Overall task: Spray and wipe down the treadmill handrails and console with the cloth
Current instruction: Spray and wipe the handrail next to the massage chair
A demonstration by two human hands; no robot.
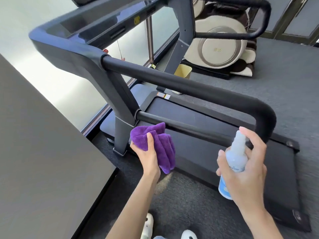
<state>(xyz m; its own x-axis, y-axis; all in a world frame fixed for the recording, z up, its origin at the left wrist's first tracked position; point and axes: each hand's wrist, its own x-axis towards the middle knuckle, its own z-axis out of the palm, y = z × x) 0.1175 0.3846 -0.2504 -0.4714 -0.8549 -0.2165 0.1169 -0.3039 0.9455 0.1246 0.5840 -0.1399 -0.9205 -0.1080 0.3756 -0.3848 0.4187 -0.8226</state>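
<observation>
Cloth, purple and bunched, sits low centre in our left hand, just below the lower handrail; our right hand holds the spray bottle lower right.

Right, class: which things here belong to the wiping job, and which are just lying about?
Job: purple cloth in left hand; spray bottle in right hand; handrail; console.
Lying about: massage chair; yellow bin; dark table.

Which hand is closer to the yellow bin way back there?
Left. The left hand, gripping the purple cloth, sits almost straight below the yellow bin in the head view. The right hand, holding the spray bottle, is farther off to the right.
</observation>
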